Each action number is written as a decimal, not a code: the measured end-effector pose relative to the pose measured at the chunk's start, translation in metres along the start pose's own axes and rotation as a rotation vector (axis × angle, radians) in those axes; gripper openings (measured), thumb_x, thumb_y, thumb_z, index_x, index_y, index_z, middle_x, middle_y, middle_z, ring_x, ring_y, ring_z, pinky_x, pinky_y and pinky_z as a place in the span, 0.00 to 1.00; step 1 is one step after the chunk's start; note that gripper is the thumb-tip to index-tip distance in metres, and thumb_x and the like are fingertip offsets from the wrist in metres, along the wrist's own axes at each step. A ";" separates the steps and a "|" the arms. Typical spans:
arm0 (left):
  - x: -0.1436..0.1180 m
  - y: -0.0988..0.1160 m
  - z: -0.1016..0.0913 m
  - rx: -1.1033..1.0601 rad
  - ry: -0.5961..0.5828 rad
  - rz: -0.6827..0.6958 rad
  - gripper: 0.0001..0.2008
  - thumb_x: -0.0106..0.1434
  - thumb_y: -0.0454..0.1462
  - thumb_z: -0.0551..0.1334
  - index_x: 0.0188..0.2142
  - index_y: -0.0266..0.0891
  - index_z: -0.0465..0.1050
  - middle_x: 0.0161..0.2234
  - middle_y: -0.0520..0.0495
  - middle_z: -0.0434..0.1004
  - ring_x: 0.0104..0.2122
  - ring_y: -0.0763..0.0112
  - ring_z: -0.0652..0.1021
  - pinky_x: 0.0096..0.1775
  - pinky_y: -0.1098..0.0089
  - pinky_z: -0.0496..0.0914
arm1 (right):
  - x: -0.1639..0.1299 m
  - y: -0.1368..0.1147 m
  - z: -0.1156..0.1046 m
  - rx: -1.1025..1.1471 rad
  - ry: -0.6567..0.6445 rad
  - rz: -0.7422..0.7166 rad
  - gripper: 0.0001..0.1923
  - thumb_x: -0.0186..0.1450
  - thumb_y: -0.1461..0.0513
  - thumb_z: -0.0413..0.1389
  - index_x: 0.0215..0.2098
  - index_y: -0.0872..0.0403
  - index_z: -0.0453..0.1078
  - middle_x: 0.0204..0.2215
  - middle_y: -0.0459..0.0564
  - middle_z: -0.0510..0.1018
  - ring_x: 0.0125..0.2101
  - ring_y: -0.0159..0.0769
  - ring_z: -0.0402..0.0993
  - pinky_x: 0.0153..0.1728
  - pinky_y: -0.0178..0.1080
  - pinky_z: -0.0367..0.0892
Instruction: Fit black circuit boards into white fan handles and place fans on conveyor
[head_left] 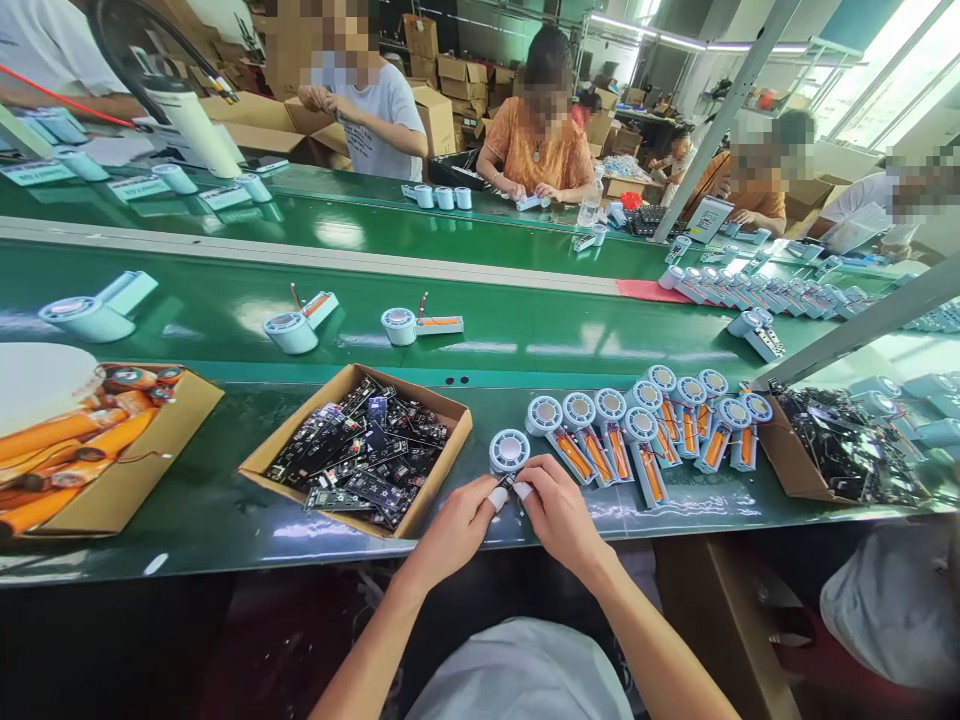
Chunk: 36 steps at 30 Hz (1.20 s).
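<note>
A light-blue handheld fan (509, 452) lies at the front edge of the bench, its round head pointing away from me. My left hand (466, 518) and my right hand (556, 508) close around its handle from both sides, thumbs nearly meeting. White covers wrap the thumb tips. Between the fingertips a small dark piece, like part of a circuit board (508, 482), shows on the handle; the rest is hidden by my fingers. Just right of my hands stand several similar fans (609, 420) with orange batteries in their handles. To the left, a cardboard box (442, 478) holds black circuit boards (367, 450).
A box (161, 455) of orange batteries (67, 450) sits far left. Another box (799, 465) of circuit boards is at the right. Fans (294, 330) rest on the green conveyor belt (517, 345). Slanted metal posts (862, 325) rise at the right. Several people work across the belt.
</note>
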<state>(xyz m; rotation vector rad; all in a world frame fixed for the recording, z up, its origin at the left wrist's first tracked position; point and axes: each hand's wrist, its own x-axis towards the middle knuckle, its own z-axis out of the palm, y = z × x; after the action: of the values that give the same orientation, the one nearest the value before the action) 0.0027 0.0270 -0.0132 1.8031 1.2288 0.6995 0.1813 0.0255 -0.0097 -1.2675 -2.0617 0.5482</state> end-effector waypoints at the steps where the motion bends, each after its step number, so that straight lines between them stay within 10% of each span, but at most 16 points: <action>1: 0.001 0.001 0.000 -0.016 -0.007 0.006 0.16 0.69 0.39 0.48 0.35 0.39 0.73 0.36 0.45 0.78 0.37 0.63 0.76 0.41 0.67 0.68 | 0.000 0.000 0.000 0.008 -0.002 0.001 0.11 0.69 0.69 0.48 0.41 0.53 0.71 0.41 0.53 0.74 0.40 0.38 0.74 0.43 0.39 0.71; 24: -0.010 0.011 0.010 0.128 0.064 -0.017 0.17 0.66 0.29 0.48 0.44 0.39 0.74 0.45 0.39 0.81 0.50 0.55 0.79 0.51 0.56 0.73 | -0.009 -0.011 0.018 -0.357 0.069 -0.090 0.15 0.68 0.73 0.44 0.44 0.55 0.69 0.41 0.57 0.73 0.37 0.42 0.73 0.38 0.42 0.74; 36: -0.011 -0.007 0.008 0.079 0.062 0.021 0.20 0.68 0.32 0.48 0.53 0.37 0.74 0.57 0.39 0.77 0.58 0.58 0.75 0.59 0.56 0.69 | -0.001 0.006 0.003 0.130 0.008 -0.043 0.10 0.70 0.69 0.50 0.41 0.52 0.73 0.39 0.52 0.73 0.40 0.37 0.74 0.43 0.38 0.72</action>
<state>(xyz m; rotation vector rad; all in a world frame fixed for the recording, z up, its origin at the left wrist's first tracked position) 0.0021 0.0148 -0.0231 1.8732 1.2960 0.7325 0.1829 0.0273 -0.0161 -1.1462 -2.0074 0.6459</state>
